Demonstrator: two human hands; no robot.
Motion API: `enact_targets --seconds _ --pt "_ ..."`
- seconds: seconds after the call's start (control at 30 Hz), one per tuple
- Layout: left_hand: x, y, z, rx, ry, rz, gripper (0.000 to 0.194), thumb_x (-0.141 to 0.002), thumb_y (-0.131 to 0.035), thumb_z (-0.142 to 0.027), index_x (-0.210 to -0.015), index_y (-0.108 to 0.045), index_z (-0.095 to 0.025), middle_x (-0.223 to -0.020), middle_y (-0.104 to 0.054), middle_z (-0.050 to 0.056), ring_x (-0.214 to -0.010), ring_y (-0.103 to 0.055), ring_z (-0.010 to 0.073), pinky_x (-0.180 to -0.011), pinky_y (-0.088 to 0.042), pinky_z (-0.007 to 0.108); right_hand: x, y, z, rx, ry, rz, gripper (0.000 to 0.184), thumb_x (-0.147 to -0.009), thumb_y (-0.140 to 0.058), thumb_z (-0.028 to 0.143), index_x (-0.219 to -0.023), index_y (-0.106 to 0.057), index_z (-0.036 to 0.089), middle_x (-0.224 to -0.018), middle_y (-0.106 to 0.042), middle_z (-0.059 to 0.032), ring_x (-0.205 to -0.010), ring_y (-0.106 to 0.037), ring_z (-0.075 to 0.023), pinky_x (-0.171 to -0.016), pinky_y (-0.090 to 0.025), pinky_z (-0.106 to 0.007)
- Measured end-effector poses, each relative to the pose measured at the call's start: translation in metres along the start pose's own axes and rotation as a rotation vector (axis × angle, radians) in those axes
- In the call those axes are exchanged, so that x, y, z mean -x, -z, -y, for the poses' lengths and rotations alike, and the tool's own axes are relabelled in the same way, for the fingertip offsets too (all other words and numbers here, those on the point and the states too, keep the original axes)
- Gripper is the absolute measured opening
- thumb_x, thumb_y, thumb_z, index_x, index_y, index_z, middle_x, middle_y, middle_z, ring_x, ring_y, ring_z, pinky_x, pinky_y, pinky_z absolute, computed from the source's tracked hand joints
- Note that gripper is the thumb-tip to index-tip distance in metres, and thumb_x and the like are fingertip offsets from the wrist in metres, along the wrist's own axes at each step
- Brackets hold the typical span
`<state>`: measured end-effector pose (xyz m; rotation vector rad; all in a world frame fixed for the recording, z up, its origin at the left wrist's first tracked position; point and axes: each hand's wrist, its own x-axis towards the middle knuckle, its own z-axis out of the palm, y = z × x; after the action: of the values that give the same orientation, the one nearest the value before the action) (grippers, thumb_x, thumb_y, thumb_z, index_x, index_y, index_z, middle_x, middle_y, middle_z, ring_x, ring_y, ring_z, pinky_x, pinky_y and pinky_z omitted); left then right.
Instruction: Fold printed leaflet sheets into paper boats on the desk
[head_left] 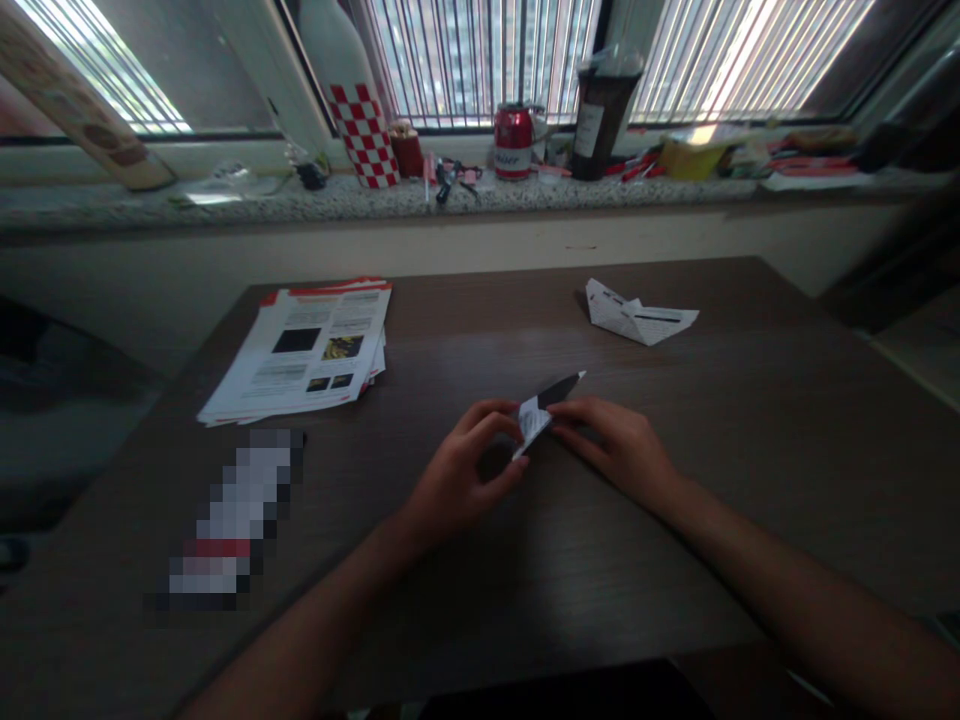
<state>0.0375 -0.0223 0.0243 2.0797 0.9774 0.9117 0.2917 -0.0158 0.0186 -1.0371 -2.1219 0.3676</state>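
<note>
A small folded piece of printed paper point(533, 422) is held between my two hands, just above or on the table. Its dark, pointed end reaches up and to the right, ending in a white tip. My left hand point(480, 450) pinches the paper's left side between thumb and fingers. On the other side, my right hand point(611, 435) has its fingertips closed at the paper's right edge. Farther back on the right lies a folded paper boat point(641, 318), printed with text.
A stack of printed sheets point(300, 345) lies at the table's back left, with a pixelated flat object point(232, 515) nearer me. Along the granite windowsill point(300, 208) stand a red can point(513, 142), a dark lidded cup point(600, 120) and a red-and-white checkered bottle point(364, 135).
</note>
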Motion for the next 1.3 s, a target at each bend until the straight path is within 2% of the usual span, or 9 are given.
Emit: enact_targets --seconds 0.17,0.33,0.57,0.67,0.8,0.87,0.93,1.1,1.3 --pt "-0.002 -0.004 -0.003 0.056 0.041 0.006 0.011 -0.100 -0.066 -0.030 -0.108 -0.064 -0.023 -0.144 -0.059 0.013 -0.134 -0.058 0.0286 -0.111 -0.048 0.051 0.003 -0.001 0.002 -0.049 0.056 0.052 0.018 -0.105 -0.062 0.024 -0.122 -0.068 0.023 -0.112 -0.078 -0.0066 -0.099 -0.076 -0.0193 -0.085 -0.062 -0.032" --pt "-0.001 -0.009 0.003 0.065 0.072 0.004 0.028 -0.093 -0.076 -0.029 -0.114 -0.059 -0.023 -0.145 -0.059 0.014 -0.135 -0.058 0.0301 -0.112 -0.048 0.052 0.006 -0.007 0.003 -0.059 0.153 0.106 0.023 -0.106 -0.060 0.025 -0.128 -0.067 0.026 -0.116 -0.075 -0.0063 -0.100 -0.075 -0.0179 -0.084 -0.062 -0.030" --pt "0.000 -0.016 0.005 0.152 0.126 0.006 0.026 -0.095 -0.073 -0.027 -0.113 -0.055 -0.023 -0.129 -0.067 0.012 -0.114 -0.069 0.0256 -0.099 -0.058 0.045 0.006 -0.010 0.007 -0.131 0.161 0.131 0.031 -0.106 -0.059 0.022 -0.136 -0.064 0.028 -0.123 -0.072 -0.0074 -0.105 -0.074 -0.0175 -0.086 -0.063 -0.031" --pt "-0.001 -0.017 0.005 0.256 0.146 -0.024 0.025 -0.095 -0.073 -0.028 -0.112 -0.055 -0.023 -0.126 -0.067 0.011 -0.114 -0.070 0.0250 -0.098 -0.060 0.043 0.005 -0.010 0.011 -0.218 0.090 0.119 0.034 -0.106 -0.059 0.022 -0.138 -0.063 0.030 -0.125 -0.073 -0.0067 -0.109 -0.073 -0.0183 -0.090 -0.062 -0.034" --pt "-0.001 -0.018 0.005 0.374 0.152 -0.025 0.025 -0.096 -0.074 -0.027 -0.111 -0.054 -0.025 -0.129 -0.066 0.011 -0.121 -0.068 0.0257 -0.104 -0.058 0.045 0.003 -0.015 0.015 -0.432 -0.172 0.043 0.023 -0.101 -0.067 0.024 -0.124 -0.066 0.027 -0.115 -0.077 -0.0044 -0.103 -0.076 -0.0187 -0.087 -0.063 -0.033" --pt "-0.001 -0.019 0.004 0.399 0.145 -0.014 0.025 -0.095 -0.075 -0.027 -0.111 -0.054 -0.025 -0.129 -0.066 0.011 -0.124 -0.066 0.0262 -0.107 -0.057 0.045 0.003 -0.018 0.017 -0.543 -0.297 0.050 0.023 -0.099 -0.070 0.026 -0.122 -0.065 0.025 -0.115 -0.078 -0.0057 -0.103 -0.077 -0.0197 -0.084 -0.065 -0.033" --pt "-0.001 -0.020 0.004 0.404 0.133 -0.002 0.026 -0.095 -0.075 -0.026 -0.111 -0.055 -0.024 -0.132 -0.064 0.011 -0.128 -0.064 0.0268 -0.109 -0.056 0.046 0.002 -0.020 0.017 -0.629 -0.364 0.078 0.028 -0.098 -0.071 0.028 -0.125 -0.063 0.024 -0.117 -0.078 -0.0071 -0.103 -0.078 -0.0209 -0.084 -0.065 -0.035" --pt "-0.001 -0.021 0.003 0.409 0.111 0.009 0.024 -0.096 -0.073 -0.025 -0.114 -0.056 -0.025 -0.135 -0.063 0.013 -0.130 -0.063 0.0277 -0.110 -0.056 0.049 0.001 -0.022 0.016 -0.720 -0.403 0.114 0.037 -0.096 -0.073 0.030 -0.131 -0.062 0.025 -0.120 -0.078 -0.0090 -0.104 -0.078 -0.0239 -0.089 -0.066 -0.043" --pt "0.000 -0.021 0.006 0.407 0.097 0.017 0.020 -0.099 -0.069 -0.027 -0.114 -0.056 -0.025 -0.134 -0.063 0.014 -0.131 -0.062 0.0287 -0.111 -0.056 0.050 0.000 -0.020 0.016 -0.691 -0.403 0.137 0.040 -0.095 -0.074 0.030 -0.133 -0.061 0.025 -0.120 -0.077 -0.0101 -0.104 -0.078 -0.0242 -0.089 -0.067 -0.043"
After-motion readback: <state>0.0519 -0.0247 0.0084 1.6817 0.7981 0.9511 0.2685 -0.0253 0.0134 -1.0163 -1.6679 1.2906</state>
